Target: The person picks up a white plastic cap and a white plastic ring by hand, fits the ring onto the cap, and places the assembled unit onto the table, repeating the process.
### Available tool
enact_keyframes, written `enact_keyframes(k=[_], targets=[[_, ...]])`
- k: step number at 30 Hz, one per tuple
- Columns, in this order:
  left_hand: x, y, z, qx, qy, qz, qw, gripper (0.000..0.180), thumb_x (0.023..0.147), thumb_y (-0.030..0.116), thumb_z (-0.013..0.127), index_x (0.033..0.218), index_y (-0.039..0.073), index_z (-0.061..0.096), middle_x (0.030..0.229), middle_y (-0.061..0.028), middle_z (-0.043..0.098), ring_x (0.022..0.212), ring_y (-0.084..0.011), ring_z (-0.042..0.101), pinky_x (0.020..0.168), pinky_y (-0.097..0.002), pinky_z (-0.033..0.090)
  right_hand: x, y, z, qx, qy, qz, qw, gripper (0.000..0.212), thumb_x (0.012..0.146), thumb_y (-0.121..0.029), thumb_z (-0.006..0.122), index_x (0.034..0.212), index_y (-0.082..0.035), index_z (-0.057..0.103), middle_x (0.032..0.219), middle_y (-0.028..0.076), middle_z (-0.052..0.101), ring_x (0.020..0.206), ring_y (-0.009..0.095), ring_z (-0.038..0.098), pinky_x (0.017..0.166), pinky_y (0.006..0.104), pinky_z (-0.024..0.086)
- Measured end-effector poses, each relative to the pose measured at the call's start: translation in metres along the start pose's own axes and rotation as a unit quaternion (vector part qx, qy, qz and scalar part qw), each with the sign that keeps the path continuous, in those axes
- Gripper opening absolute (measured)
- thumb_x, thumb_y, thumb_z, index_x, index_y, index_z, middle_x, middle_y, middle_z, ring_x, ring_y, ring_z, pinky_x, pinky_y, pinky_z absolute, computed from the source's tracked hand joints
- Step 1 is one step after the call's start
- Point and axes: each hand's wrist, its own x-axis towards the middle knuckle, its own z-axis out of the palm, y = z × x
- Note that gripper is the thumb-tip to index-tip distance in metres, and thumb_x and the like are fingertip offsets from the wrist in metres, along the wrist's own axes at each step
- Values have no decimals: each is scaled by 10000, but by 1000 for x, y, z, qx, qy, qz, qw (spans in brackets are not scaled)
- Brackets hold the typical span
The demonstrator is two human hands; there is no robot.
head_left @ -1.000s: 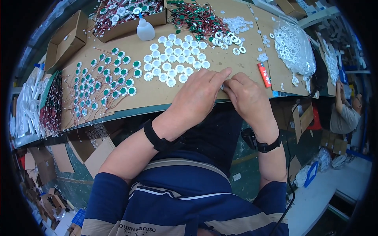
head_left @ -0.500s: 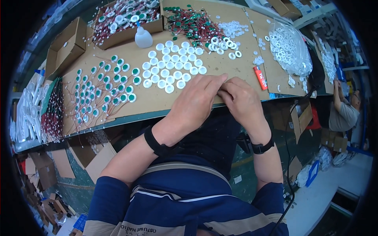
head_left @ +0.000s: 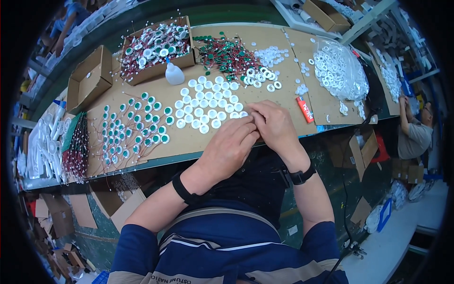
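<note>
Since half a second ago your hands have drawn nearer the white discs [head_left: 208,106], and the table sits lower in view. Left to right: green-faced wired discs [head_left: 137,128] in rows on the cardboard table top [head_left: 189,142]; your left hand [head_left: 231,144], palm down, fingers curled, tips meeting your right hand [head_left: 272,125], also curled. Whether either pinches a part cannot be told. A red lighter [head_left: 304,109] lies just right.
</note>
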Motion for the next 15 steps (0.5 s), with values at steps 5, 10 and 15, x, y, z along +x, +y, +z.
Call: enact_keyframes(k=[5,10,15], targets=[[1,10,-5,70,-82,-54,993,641,1021,291,892,1545,-27,703,1636,-231,677,1645,-424,545,1383,-577,411,-2,15,-18,-77,73,-6,994,197,1037,-51,811,1221,5,854,1137,188,835,1072,409,810,940,480,650],[3,9,-3,105,-101,-95,985,770,1047,426,870,1613,-50,656,1707,-235,633,1692,-427,491,1431,-586,336,13,34,-31,-186,96,-24,978,294,1024,-46,810,1316,-23,837,1346,182,813,1297,420,750,1090,507,619],[5,10,-1,124,-87,-92,984,760,1049,424,869,1595,-64,665,1685,-240,647,1678,-423,509,1426,-585,345,36,44,-14,-193,73,-52,977,395,1018,-55,815,1412,-38,797,1510,182,748,1408,432,687,1179,529,585]])
